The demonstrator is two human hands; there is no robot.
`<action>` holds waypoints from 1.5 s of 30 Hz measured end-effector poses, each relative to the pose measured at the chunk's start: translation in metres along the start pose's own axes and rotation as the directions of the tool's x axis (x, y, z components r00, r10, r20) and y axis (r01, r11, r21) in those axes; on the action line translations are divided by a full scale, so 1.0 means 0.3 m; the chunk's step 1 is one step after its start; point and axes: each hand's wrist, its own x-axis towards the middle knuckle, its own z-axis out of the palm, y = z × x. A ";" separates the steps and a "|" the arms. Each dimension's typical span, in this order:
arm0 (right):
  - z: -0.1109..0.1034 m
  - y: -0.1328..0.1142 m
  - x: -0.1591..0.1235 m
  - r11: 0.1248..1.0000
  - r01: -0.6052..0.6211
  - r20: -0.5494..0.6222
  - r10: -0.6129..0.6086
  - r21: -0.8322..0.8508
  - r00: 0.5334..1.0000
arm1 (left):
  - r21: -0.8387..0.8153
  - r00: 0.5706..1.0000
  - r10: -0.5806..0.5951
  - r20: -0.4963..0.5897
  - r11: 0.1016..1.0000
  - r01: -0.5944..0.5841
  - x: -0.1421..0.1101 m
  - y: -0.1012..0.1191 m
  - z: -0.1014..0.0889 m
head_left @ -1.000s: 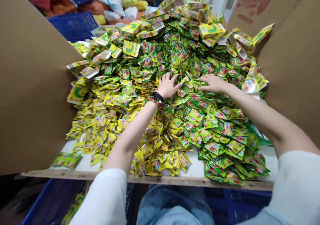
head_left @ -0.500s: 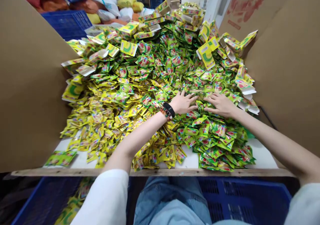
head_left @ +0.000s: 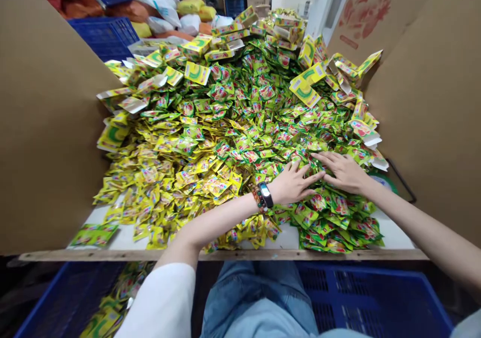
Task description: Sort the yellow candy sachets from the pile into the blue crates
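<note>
A big heap of small green and yellow sachets [head_left: 233,127] covers a white table [head_left: 394,232] between cardboard walls. My left hand [head_left: 293,183] lies flat on the greener sachets near the front right, fingers spread and open; its wrist wears a black band and a bead bracelet. My right hand [head_left: 343,171] rests beside it, fingers stretched out and touching the left fingertips on top of the sachets. Neither hand grips anything that I can see. Flattened yellow-green cartons [head_left: 305,90] lie on the heap's far part.
Cardboard sheets stand left [head_left: 45,127] and right [head_left: 432,102]. A wooden strip [head_left: 112,255] edges the table front. Blue crates sit below: the left crate [head_left: 75,303] holds sachets, the right crate [head_left: 376,298] is beside my knees. Another blue crate [head_left: 105,34] and bags lie beyond.
Both hands have slid toward me and to the right across the heap, dragging green sachets toward the front edge; they are closer together, fingertips touching.
</note>
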 end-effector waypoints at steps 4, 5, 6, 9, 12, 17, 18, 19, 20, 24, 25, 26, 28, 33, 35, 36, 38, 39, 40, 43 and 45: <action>-0.021 -0.057 0.073 0.986 -0.141 -0.020 0.140 -0.087 0.990 | -0.080 0.973 -0.204 -0.108 0.977 0.196 -0.003 -0.058 -0.077; -0.006 -0.068 0.082 0.988 -0.138 0.002 0.139 -0.073 0.990 | -0.076 0.948 -0.291 -0.130 0.956 0.283 -0.010 -0.081 -0.089; 0.014 -0.075 0.083 0.991 -0.127 0.038 0.129 -0.050 0.991 | -0.061 0.916 -0.375 -0.141 0.927 0.370 -0.021 -0.104 -0.094; 0.082 -0.076 0.047 0.993 -0.115 0.130 0.111 0.027 0.985 | 0.011 0.841 -0.538 -0.058 0.842 0.540 -0.081 -0.161 -0.070; 0.110 -0.064 -0.006 0.990 -0.126 0.141 0.117 0.057 0.983 | 0.046 0.855 -0.515 0.057 0.857 0.513 -0.148 -0.175 -0.009; 0.032 -0.081 -0.011 0.984 -0.155 0.161 0.139 0.090 0.977 | -0.019 0.895 -0.441 0.061 0.896 0.443 -0.223 -0.109 -0.009; 0.006 -0.091 0.002 0.975 -0.197 0.153 0.181 0.100 0.972 | -0.058 0.908 -0.415 0.058 0.906 0.418 -0.246 -0.091 -0.039; -0.020 -0.103 0.019 0.962 -0.250 0.133 0.235 0.106 0.963 | -0.103 0.924 -0.380 0.049 0.918 0.383 -0.276 -0.076 -0.077; -0.043 -0.115 0.039 0.948 -0.298 0.101 0.288 0.114 0.952 | -0.149 0.938 -0.345 0.028 0.927 0.346 -0.314 -0.066 -0.121; -0.088 -0.164 0.157 0.925 -0.300 -0.072 0.324 0.235 0.943 | -0.252 0.881 -0.433 -0.192 0.889 0.382 -0.541 -0.164 -0.274; -0.087 -0.178 0.194 0.921 -0.258 -0.091 0.295 0.293 0.951 | -0.255 0.800 -0.532 -0.279 0.844 0.472 -0.610 -0.239 -0.298; -0.082 -0.195 0.231 0.911 -0.220 -0.101 0.269 0.348 0.958 | -0.250 0.682 -0.631 -0.369 0.774 0.581 -0.681 -0.332 -0.316; -0.066 -0.237 0.300 0.890 -0.155 -0.101 0.218 0.428 0.971 | -0.270 0.401 -0.766 -0.502 0.579 0.769 -0.822 -0.556 -0.348; -0.024 -0.367 0.392 0.895 -0.048 -0.075 0.090 0.444 0.993 | -0.388 -0.095 -0.872 -0.480 0.114 0.914 -1.073 -1.023 -0.440; -0.007 -0.405 0.395 0.920 -0.011 -0.067 0.040 0.392 0.997 | -0.401 -0.105 -0.911 -0.398 0.069 0.914 -1.108 -1.104 -0.457; 0.001 -0.417 0.393 0.931 0.001 -0.061 0.023 0.365 0.998 | -0.409 -0.111 -0.928 -0.357 0.048 0.911 -1.112 -1.127 -0.457; 0.018 -0.426 0.383 0.941 0.004 -0.038 0.010 0.338 0.999 | -0.434 -0.139 -0.939 -0.314 0.012 0.901 -1.106 -1.156 -0.440; 0.027 -0.423 0.378 0.941 -0.003 -0.024 0.012 0.340 1.000 | -0.445 -0.157 -0.936 -0.314 -0.001 0.896 -1.097 -1.165 -0.428; 0.036 -0.418 0.372 0.937 -0.011 -0.013 0.017 0.349 1.000 | -0.453 -0.174 -0.932 -0.317 -0.012 0.891 -1.087 -1.173 -0.416; 0.064 -0.396 0.357 0.914 -0.023 -0.027 0.037 0.406 0.999 | -0.457 -0.173 -0.920 -0.351 0.007 0.889 -1.053 -1.174 -0.393; 0.085 -0.384 0.349 0.890 -0.023 -0.062 0.057 0.455 0.996 | -0.440 -0.126 -0.913 -0.388 0.063 0.896 -1.024 -1.141 -0.394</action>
